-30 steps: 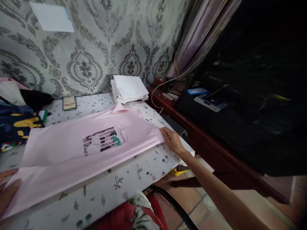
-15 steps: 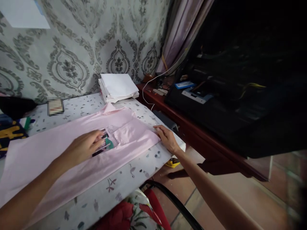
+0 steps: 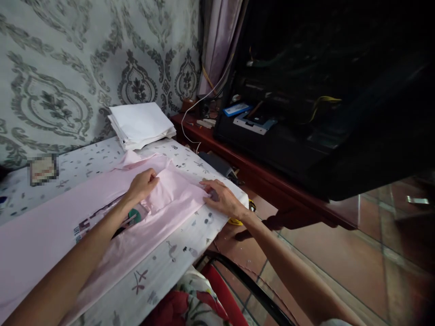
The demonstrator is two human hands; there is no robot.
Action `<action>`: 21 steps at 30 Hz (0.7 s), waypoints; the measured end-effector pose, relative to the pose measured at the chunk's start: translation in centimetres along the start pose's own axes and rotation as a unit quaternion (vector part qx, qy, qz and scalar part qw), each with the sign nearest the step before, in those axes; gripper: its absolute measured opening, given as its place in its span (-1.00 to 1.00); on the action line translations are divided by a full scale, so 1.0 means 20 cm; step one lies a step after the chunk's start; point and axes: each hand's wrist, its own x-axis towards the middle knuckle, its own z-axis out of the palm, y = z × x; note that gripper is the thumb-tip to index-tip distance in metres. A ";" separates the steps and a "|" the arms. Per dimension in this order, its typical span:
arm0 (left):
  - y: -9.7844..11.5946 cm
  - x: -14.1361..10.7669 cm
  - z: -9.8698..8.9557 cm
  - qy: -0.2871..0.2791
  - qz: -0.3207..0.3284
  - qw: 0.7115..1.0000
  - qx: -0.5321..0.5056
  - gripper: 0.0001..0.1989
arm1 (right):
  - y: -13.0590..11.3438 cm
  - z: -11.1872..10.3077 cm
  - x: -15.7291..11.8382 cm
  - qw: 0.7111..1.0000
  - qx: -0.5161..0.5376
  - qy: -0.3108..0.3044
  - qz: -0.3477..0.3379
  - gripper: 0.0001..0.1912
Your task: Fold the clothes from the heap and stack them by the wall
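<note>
A pink shirt [image 3: 61,203] lies spread on the patterned tabletop, with creases towards its right end. Its printed design [image 3: 134,216], with a green patch and dark lettering, is partly hidden under my left forearm. My left hand [image 3: 144,184] has its fingers closed on the pink cloth near the collar-like fold. At the right edge of the shirt, my right hand [image 3: 222,199] touches the fabric, thumb and fingers apart around the cloth's edge.
White papers [image 3: 142,124] are stacked at the table's back. A small framed item [image 3: 43,169] stands at the left. Beyond the table's right edge are a dark red cabinet [image 3: 282,185], a white cable [image 3: 185,131] and a black chair rail [image 3: 251,285].
My left hand has moved from the printed design up to the cloth beyond it, closing on the fabric. The view has turned to the right. My right hand remains at the shirt's edge.
</note>
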 end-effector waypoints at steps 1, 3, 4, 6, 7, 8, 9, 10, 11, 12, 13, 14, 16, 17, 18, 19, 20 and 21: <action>-0.02 0.00 -0.01 0.024 0.010 0.999 -0.030 -0.86 | 0.01 0.00 0.00 1.000 0.002 0.007 -0.001 -0.50; -0.05 0.01 -0.02 0.062 0.017 0.996 -0.066 -0.85 | 0.02 0.01 0.00 1.000 0.011 0.020 0.001 -0.49; -0.07 0.01 -0.02 0.073 0.013 0.995 -0.073 -0.86 | 0.02 0.01 0.01 1.000 0.016 0.023 0.001 -0.49; -0.08 0.00 -0.02 0.077 0.002 0.994 -0.075 -0.87 | 0.03 0.01 0.02 0.999 0.023 0.026 0.003 -0.49; -0.08 0.00 -0.02 0.075 -0.005 0.994 -0.074 -0.88 | 0.03 0.01 0.02 0.999 0.026 0.026 0.005 -0.50; -0.09 0.00 -0.01 0.074 -0.011 0.995 -0.071 -0.89 | 0.03 0.01 0.02 0.999 0.028 0.026 0.006 -0.51; -0.09 0.00 -0.01 0.074 -0.013 0.995 -0.067 -0.89 | 0.02 0.01 0.02 0.999 0.028 0.024 0.005 -0.53; -0.09 -0.01 -0.01 0.075 -0.012 0.995 -0.063 -0.89 | 0.02 0.00 0.02 0.999 0.028 0.020 0.001 -0.55; -0.09 -0.01 0.00 0.076 -0.006 0.996 -0.057 -0.89 | 0.01 0.00 0.02 1.000 0.027 0.013 -0.004 -0.56; -0.09 -0.01 0.00 0.077 0.003 0.996 -0.048 -0.89 | 0.01 0.00 0.02 1.000 0.025 0.008 -0.009 -0.57; -0.08 -0.01 0.00 0.077 0.012 0.996 -0.037 -0.90 | 0.01 0.00 0.02 1.000 0.021 0.004 -0.012 -0.57; -0.08 -0.01 -0.01 0.076 0.020 0.997 -0.023 -0.90 | 0.00 -0.01 0.02 1.000 0.015 0.004 -0.011 -0.55; -0.07 -0.01 -0.01 0.076 0.033 0.996 0.011 -0.88 | 0.00 -0.01 0.02 1.000 0.004 0.014 -0.003 -0.52; -0.07 -0.01 -0.02 0.076 0.037 0.996 0.033 -0.86 | 0.00 0.00 0.02 1.000 0.002 0.020 0.003 -0.51; -0.06 -0.01 -0.02 0.075 0.037 0.995 0.058 -0.84 | 0.00 0.00 0.02 1.000 0.003 0.023 0.010 -0.51; -0.06 -0.02 -0.02 0.069 0.035 0.993 0.087 -0.82 | 0.01 0.00 0.02 1.000 0.006 0.025 0.016 -0.50; -0.05 -0.02 -0.02 0.060 0.029 0.991 0.118 -0.80 | 0.01 0.00 0.02 0.999 0.008 0.024 0.021 -0.50; -0.04 -0.02 -0.02 0.048 0.020 0.987 0.150 -0.79 | 0.01 0.00 0.02 0.999 0.007 0.021 0.023 -0.50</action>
